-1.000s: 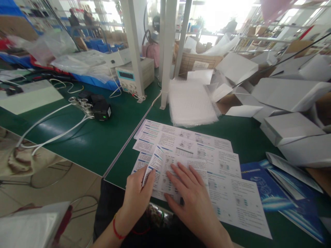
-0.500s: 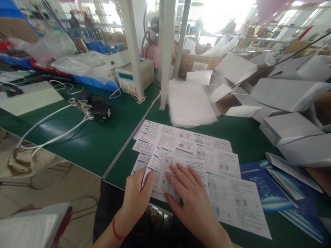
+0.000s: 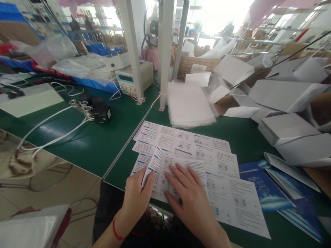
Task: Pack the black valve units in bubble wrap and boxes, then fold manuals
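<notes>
A printed leaflet with a folded-up left panel lies in front of me on top of other sheets. My left hand pinches that raised panel between thumb and fingers. Flat on the leaflet's right part, my right hand presses with its fingers spread. Beneath and around it, several overlapping printed sheets spread across the green table. Their text and small drawings are too fine to read.
Blue booklets lie to the right, below a heap of white boxes. Clear plastic bags are stacked behind the sheets. A bench power supply, metal posts and black devices with white cables stand at the left.
</notes>
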Motion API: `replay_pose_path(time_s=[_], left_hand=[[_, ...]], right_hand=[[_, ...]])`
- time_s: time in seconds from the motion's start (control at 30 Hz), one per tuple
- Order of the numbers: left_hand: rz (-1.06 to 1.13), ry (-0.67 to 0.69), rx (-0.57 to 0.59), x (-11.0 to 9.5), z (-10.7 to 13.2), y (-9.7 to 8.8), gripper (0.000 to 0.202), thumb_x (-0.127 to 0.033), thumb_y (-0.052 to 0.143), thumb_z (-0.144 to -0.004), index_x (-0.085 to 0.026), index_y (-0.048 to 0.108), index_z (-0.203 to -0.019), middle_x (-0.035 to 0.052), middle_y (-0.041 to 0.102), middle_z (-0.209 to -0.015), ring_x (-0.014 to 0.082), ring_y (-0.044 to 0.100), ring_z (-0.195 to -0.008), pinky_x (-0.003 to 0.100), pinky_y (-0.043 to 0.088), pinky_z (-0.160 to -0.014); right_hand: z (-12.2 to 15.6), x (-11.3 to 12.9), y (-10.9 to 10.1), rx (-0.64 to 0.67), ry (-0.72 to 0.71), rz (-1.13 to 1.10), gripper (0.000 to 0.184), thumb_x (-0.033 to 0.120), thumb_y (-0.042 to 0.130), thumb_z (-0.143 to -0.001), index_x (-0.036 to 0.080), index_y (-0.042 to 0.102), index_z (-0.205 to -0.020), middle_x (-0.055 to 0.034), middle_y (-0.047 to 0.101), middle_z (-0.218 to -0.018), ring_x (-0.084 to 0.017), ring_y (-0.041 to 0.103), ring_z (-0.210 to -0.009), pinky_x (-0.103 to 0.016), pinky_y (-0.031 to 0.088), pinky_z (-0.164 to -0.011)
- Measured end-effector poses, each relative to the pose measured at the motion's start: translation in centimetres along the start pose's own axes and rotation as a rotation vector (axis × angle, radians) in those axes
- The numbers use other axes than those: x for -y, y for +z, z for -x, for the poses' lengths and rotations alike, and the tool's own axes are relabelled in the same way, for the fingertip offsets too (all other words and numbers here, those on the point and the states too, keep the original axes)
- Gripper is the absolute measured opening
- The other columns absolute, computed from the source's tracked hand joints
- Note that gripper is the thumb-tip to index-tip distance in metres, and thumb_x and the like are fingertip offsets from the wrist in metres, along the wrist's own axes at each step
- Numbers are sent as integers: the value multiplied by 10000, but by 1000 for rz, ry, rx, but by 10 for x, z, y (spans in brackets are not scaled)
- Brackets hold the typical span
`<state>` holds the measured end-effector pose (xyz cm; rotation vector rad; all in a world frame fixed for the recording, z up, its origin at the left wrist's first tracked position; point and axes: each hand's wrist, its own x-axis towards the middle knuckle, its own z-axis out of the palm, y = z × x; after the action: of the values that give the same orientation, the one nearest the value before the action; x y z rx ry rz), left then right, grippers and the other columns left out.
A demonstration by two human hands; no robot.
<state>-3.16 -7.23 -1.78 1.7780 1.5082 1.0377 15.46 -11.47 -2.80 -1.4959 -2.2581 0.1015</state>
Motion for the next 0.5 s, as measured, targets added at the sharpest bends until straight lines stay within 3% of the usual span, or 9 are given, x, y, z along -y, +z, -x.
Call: replay_pose_path(time_s=[0.5], left_hand=[[1, 6, -2, 1, 1, 0, 332, -304, 494, -942, -133, 741, -802, 64, 758, -728, 178, 682, -619, 231, 530, -628]], right_hand=[[0, -4, 4, -55, 2, -53, 343, 266, 592, -1002, 189, 686, -1322, -67, 641, -1447, -319, 586, -1358, -606, 479, -1133]])
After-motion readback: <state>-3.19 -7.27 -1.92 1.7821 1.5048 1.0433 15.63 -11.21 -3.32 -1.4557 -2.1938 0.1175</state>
